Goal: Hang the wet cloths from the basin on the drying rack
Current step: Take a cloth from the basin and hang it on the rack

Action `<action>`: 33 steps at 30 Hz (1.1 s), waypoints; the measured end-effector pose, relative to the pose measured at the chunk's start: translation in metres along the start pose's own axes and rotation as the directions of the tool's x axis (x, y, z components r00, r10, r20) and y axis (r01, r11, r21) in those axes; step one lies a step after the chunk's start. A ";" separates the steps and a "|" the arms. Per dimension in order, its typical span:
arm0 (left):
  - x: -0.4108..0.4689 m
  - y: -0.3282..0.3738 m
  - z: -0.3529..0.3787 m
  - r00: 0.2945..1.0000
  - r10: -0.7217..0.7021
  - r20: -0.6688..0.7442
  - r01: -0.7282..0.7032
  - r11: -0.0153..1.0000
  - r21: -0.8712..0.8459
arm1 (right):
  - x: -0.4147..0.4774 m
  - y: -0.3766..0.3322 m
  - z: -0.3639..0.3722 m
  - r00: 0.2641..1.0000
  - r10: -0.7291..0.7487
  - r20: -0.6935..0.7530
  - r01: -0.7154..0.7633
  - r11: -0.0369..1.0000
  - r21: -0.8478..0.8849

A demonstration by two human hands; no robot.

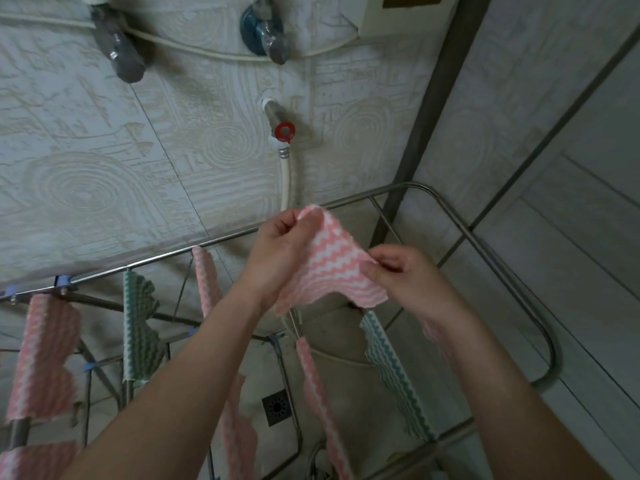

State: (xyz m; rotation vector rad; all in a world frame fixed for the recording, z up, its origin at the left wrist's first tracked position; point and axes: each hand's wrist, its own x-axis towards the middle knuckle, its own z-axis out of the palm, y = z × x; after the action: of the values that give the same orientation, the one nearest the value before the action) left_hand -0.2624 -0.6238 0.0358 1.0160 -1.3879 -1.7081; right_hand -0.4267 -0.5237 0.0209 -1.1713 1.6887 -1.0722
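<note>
A pink-and-white zigzag cloth [332, 261] is stretched between both hands above the metal drying rack [512, 271]. My left hand [280, 251] pinches its upper left corner; my right hand [401, 275] pinches its right edge. Several cloths hang over the rack's rails: a green one [140, 327] and pink ones [45, 358], [207, 278] at the left, a pink strip [318, 386] and a green strip [394, 372] under my hands. The basin is not in view.
A tap with a red handle [285, 131] and a white hose [287, 174] stick out of the patterned tile wall behind the rack. Two more pipe fittings [119, 46], [266, 32] sit higher up. A floor drain [277, 407] lies below the rack. A dark post [429, 116] rises at the right.
</note>
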 end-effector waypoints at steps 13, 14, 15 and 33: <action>0.060 -0.035 -0.015 0.983 -0.132 -0.129 0.158 0.963 0.219 | 0.004 0.007 0.009 0.986 0.124 -0.114 -0.117 0.991 0.065; 0.067 -0.040 -0.011 0.980 -0.079 -0.182 0.129 0.952 0.279 | 0.008 0.010 0.009 0.981 0.136 -0.140 -0.133 0.991 0.028; 0.075 -0.046 -0.006 0.980 -0.039 -0.194 0.102 0.940 0.326 | 0.014 0.015 0.007 0.975 0.147 -0.168 -0.153 0.988 -0.022; 0.107 -0.087 0.029 0.959 0.272 0.077 -0.171 0.341 0.924 | 0.092 0.119 0.006 0.850 0.453 -0.269 -0.519 0.807 -0.282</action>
State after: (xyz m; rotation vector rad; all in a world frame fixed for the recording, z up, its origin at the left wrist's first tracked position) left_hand -0.3398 -0.6904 -0.0612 1.3381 -2.3819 -0.4940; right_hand -0.4772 -0.5881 -0.1051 -0.7692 2.2410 -0.5856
